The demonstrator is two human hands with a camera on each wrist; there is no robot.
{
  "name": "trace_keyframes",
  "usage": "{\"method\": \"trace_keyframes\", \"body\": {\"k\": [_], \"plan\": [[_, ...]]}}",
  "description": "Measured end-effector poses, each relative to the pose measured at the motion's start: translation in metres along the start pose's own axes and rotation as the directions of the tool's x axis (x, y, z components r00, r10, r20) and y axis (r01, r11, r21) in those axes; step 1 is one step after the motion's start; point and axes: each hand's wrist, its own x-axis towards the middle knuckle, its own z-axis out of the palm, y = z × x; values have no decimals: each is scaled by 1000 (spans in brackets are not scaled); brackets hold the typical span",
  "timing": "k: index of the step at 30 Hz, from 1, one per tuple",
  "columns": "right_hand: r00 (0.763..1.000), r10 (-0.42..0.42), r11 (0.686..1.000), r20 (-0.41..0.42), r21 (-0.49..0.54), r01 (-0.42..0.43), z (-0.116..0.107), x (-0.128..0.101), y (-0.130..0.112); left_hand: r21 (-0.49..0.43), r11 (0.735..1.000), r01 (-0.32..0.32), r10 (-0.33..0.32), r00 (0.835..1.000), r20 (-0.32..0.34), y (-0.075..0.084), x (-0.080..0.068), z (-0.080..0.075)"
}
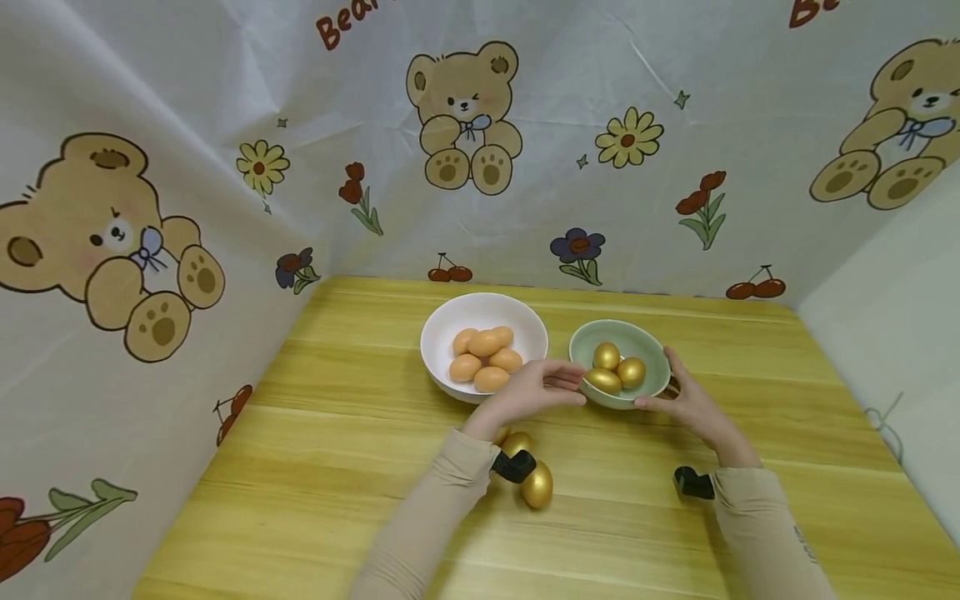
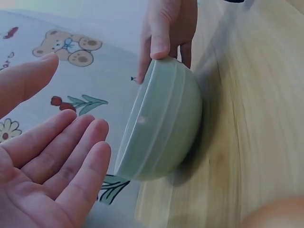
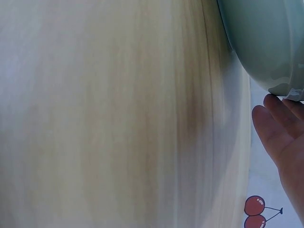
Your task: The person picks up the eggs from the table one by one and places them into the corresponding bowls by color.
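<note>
A pale green ceramic bowl [image 1: 621, 363] stands on the yellow wooden table [image 1: 345, 467], just right of a white bowl [image 1: 483, 342] of orange-brown eggs [image 1: 483, 358], and holds three shiny golden eggs [image 1: 615, 368]. The right hand [image 1: 693, 404] grips the green bowl's right rim, thumb curled over the edge in the left wrist view. The left hand [image 1: 528, 390] lies open beside the bowl's left side, fingers straight, not clearly touching it. Two more golden eggs [image 1: 531, 472] lie loose on the table under the left forearm. Held from one side only, the bowl could tip and roll its eggs out; the sleeve could also nudge the loose eggs toward the table's edge.
</note>
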Motion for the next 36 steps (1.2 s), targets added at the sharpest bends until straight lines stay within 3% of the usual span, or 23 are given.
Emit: {"method": "trace_keyframes", "body": {"k": [8,13,19,23,27,36], "plan": [[1000,-4,1000,3,14,4,-1,-1,-1,-21,999,-36,36,999,-8,-13,-44,-13],[1000,0,1000,-3,10,0,-2,-1,-1,-39,999,-15,16,1000,20,-16,-70,-8],[1000,3,1000,-4,3,-3,-2,-1,0,100,994,-33,25,997,78,-20,-91,9],[1000,1,1000,-3,4,-1,-1,-1,-1,252,964,-89,68,994,89,-21,-99,19],[1000,7,1000,-3,10,-7,-1,-1,-2,398,908,-130,99,990,96,-25,-103,25],[1000,18,1000,-1,5,-18,-1,-1,-2,488,858,-163,137,987,89,-32,-106,34]]}}
